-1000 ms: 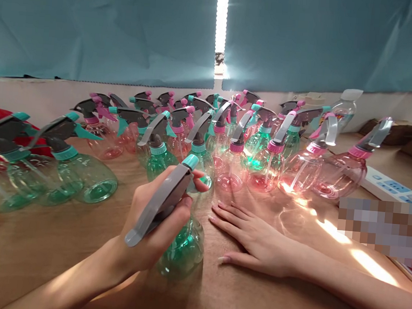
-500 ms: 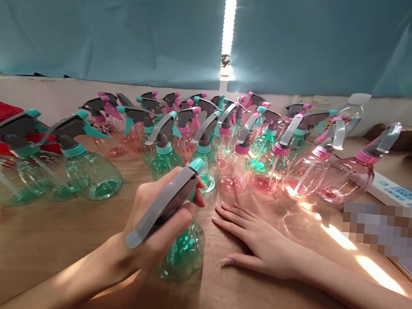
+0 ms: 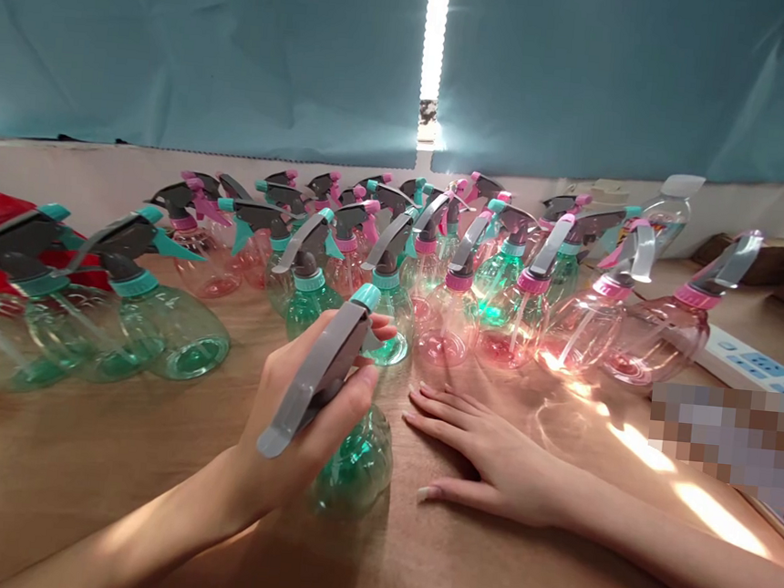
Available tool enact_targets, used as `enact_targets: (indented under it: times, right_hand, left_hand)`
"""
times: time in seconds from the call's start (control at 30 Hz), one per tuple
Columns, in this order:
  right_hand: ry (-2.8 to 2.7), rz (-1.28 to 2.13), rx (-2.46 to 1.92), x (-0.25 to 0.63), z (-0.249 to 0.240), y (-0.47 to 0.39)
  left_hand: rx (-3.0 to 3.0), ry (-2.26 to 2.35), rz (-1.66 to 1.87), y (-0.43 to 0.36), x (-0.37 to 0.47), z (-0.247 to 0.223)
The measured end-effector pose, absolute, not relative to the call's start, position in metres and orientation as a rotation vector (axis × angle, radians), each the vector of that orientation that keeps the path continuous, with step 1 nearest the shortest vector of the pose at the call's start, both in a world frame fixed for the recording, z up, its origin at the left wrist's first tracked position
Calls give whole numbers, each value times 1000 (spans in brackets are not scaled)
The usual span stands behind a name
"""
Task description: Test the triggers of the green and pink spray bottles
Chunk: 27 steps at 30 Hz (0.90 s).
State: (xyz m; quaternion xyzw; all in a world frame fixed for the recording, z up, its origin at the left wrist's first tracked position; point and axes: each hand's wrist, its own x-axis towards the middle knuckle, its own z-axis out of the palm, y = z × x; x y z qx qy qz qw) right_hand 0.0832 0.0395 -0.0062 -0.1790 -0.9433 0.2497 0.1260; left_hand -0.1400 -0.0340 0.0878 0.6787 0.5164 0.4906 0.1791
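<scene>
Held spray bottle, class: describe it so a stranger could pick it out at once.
On the brown table, nearer than the crowd of spray bottles, find the left grip. It holds a green spray bottle, turquoise-tipped, the only one visibly held.

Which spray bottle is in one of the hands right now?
The green spray bottle at front centre, gripped near its neck by the left hand. It alone is held; the right hand lies flat on the table.

Your left hand is curled in a grip, its forearm slanting in from the lower left. Your right hand lies flat, palm down, fingers extended, thumb held apart.
</scene>
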Motion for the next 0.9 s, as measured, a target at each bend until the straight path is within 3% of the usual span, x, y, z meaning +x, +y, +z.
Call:
enact_targets:
  times: [0.9]
  right_hand:
    - [-2804,657,-525,84,-5,40]
  left_hand:
    - [1924,1433,1326,-35,-138,91]
